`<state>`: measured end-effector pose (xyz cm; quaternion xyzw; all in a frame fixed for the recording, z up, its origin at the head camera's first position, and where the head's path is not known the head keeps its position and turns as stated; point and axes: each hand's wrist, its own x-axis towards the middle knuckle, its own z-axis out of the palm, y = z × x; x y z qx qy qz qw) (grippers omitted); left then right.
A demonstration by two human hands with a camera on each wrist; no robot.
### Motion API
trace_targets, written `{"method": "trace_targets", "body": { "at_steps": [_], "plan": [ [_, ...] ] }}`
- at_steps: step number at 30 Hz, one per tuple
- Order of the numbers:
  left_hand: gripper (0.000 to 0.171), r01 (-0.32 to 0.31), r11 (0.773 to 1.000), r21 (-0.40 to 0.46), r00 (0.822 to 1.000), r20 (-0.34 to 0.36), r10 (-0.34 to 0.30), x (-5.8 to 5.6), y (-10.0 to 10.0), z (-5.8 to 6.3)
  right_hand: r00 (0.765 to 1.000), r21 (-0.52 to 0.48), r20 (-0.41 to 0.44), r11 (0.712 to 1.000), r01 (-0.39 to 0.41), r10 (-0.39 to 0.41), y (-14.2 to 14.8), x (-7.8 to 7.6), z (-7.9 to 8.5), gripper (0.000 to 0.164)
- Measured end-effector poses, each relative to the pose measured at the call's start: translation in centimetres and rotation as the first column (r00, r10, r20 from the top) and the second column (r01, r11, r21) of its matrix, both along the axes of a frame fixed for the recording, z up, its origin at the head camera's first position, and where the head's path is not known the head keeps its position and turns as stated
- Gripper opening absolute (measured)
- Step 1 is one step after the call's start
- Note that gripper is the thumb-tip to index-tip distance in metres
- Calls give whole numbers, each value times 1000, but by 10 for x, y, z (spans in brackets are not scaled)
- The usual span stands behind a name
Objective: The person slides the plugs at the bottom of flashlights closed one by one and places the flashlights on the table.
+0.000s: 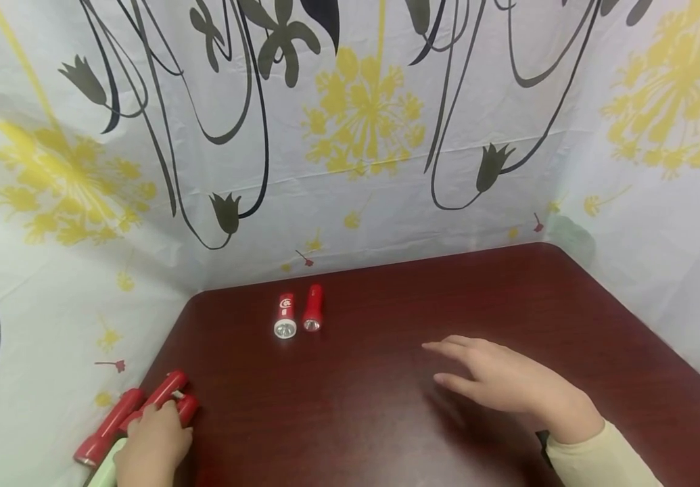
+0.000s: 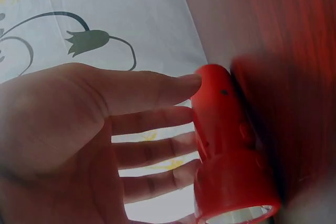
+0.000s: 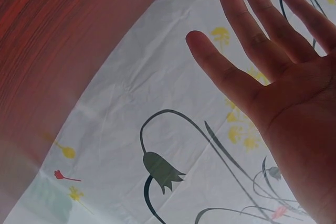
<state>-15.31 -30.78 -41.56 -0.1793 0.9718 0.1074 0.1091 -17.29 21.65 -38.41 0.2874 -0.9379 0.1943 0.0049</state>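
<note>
At the left edge of the table, my left hand (image 1: 157, 439) holds one of a group of red flashlights. In the left wrist view, the thumb and fingertips meet the side of a red flashlight (image 2: 223, 124), its lens end toward the bottom. In the head view, one red flashlight (image 1: 106, 433) lies left of the hand. Another red flashlight (image 1: 164, 392) and a red flashlight end (image 1: 187, 408) show at the fingers, partly hidden. My right hand (image 1: 496, 375) is held above the table's right side with fingers extended, nothing in it.
Farther back on the dark red table (image 1: 386, 379) lie a white-rimmed red flashlight (image 1: 285, 308) and a plain red flashlight (image 1: 313, 308), side by side with lenses toward me. A white flowered cloth (image 1: 386, 216) hangs around the table's back and sides.
</note>
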Motion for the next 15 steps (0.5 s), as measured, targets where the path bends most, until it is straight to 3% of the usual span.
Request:
{"method": "trace_targets", "body": {
  "at_steps": [9,15],
  "plan": [
    [73,117,993,-15,993,-33,-117,-7,12,-8,1000,7,1,1000,-4,4,1,-1,-1,48],
    [66,197,980,-3,979,-47,-196,-12,24,-13,1000,19,-6,1000,-5,6,2,-4,0,48]
  ]
}}
